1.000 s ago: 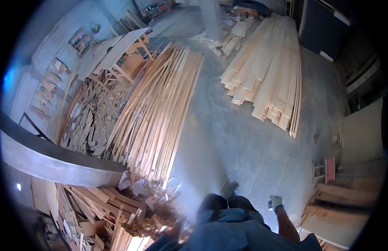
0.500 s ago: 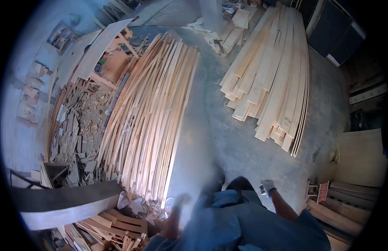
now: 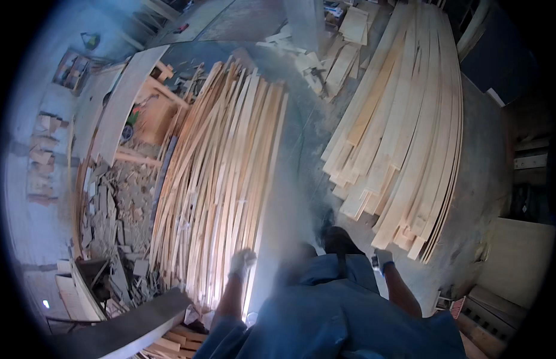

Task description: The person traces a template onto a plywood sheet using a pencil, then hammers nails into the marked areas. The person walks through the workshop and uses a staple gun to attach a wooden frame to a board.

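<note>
My left hand (image 3: 243, 261), in a pale work glove, is held out over the right edge of a long stack of narrow wood strips (image 3: 221, 179). Its fingers are curled into a loose fist, and nothing shows in it. I cannot tell whether it touches the strips. My right hand (image 3: 383, 259), also gloved and with a blue band at the wrist, hangs near the front ends of a pile of wide pale boards (image 3: 403, 131). A small dark patch shows at its inner side; its fingers are too small and turned away to read.
Dusty floor (image 3: 302, 149) runs between the two wood piles. Left lie wood scraps (image 3: 122, 218) beside a sheet-topped bench (image 3: 131, 99). A dark beam-like edge (image 3: 125, 326) crosses the lower left. Loose boards (image 3: 341, 69) lie by a pillar (image 3: 303, 27). A panel (image 3: 511, 260) leans at right.
I have moved forward, so both wood piles sit closer to me. My left hand has swung up and forward over the strips. My right hand stays about where it was in view.
</note>
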### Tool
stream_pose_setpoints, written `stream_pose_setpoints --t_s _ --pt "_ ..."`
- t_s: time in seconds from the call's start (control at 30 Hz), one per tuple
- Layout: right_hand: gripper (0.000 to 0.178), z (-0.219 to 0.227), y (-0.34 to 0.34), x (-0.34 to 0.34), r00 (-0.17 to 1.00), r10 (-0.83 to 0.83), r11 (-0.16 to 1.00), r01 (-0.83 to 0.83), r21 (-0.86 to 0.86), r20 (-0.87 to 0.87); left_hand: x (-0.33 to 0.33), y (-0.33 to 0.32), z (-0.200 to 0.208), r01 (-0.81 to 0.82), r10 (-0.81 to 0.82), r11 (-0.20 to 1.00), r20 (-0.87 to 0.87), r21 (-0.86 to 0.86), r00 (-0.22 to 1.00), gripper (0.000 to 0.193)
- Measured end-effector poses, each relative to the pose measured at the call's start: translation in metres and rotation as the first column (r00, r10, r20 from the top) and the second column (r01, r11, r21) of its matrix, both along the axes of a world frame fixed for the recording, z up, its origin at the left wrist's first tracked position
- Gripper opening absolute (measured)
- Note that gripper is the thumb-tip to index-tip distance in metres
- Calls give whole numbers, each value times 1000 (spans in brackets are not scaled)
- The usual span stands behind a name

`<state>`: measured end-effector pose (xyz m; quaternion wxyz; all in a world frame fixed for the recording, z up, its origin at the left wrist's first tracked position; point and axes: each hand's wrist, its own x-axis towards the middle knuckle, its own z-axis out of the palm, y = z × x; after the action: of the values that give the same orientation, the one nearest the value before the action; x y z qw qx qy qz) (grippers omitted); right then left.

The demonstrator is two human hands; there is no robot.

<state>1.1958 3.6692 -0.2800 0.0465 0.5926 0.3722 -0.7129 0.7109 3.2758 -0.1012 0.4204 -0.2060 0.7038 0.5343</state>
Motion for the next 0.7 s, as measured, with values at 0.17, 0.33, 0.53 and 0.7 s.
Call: stream_pose_setpoints --t_s 0.17,0.33,0.53,0.7 --pt "27 -21 208 -102 911 393 577 -353 736 129 12 73 -47 217 -216 976 199 17 956 35" --pt "29 20 344 -274 945 325 655 -238 717 17 -61 148 -66 869 -927 338 33 -360 374 36" --pt "29 62 360 -432 985 51 984 -78 162 166 -242 211 -88 688 -730 679 -128 -257 672 32" --pt "36 44 370 -481 569 591 269 -807 525 572 -514 406 -27 -121 118 980 27 160 993 34"
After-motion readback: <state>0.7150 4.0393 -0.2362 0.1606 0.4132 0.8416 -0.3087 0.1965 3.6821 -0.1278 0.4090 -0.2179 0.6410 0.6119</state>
